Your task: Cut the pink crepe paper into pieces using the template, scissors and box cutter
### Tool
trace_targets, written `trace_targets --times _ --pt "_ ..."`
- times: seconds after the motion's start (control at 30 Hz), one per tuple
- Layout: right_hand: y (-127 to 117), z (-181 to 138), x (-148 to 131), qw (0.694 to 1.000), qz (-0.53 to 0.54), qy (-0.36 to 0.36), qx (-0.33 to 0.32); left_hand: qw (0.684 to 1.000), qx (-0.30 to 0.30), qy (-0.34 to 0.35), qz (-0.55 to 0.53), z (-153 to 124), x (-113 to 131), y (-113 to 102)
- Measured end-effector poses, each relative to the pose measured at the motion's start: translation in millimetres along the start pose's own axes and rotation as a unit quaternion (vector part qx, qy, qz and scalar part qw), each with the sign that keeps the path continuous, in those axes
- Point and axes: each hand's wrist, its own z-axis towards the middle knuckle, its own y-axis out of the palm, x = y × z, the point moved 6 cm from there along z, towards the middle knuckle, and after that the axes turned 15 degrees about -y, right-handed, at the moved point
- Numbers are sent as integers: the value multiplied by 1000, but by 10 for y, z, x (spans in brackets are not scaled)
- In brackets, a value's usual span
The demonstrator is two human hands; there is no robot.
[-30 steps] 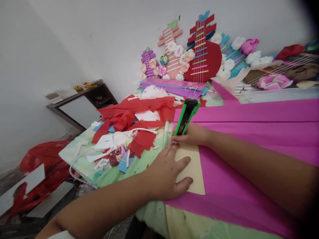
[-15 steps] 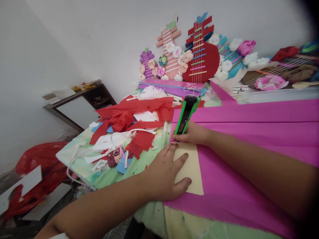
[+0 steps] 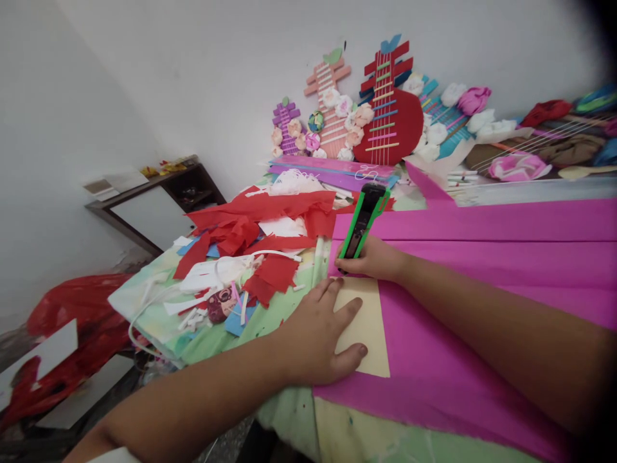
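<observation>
My left hand lies with its fingers spread on a pale yellow card, pressing it against a large magenta paper sheet. In my right hand is a green-and-black utility knife, gripped low like a pen and tilted slightly to the right. Its lower end points down at the magenta paper just beyond the card's far edge, close to my left fingertips. The blade itself is hidden by my fingers.
Red paper scraps, a white cable and small offcuts cover the table's left side. Paper guitar-shaped crafts with paper flowers lean on the wall behind. A dark shelf unit stands at left, near a red plastic bag.
The view has shifted slightly. Both hands keep nearly the same place on the card and paper, and the knife stays in my right hand.
</observation>
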Motion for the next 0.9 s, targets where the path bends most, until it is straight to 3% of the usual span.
trace_targets --times 0.4,0.9 --pt "38 11 33 998 -56 23 -35 1000 -12 -9 13 9 8 10" --pt "-4 -2 21 999 -18 -2 -35 1000 -14 -7 8 0 0 22"
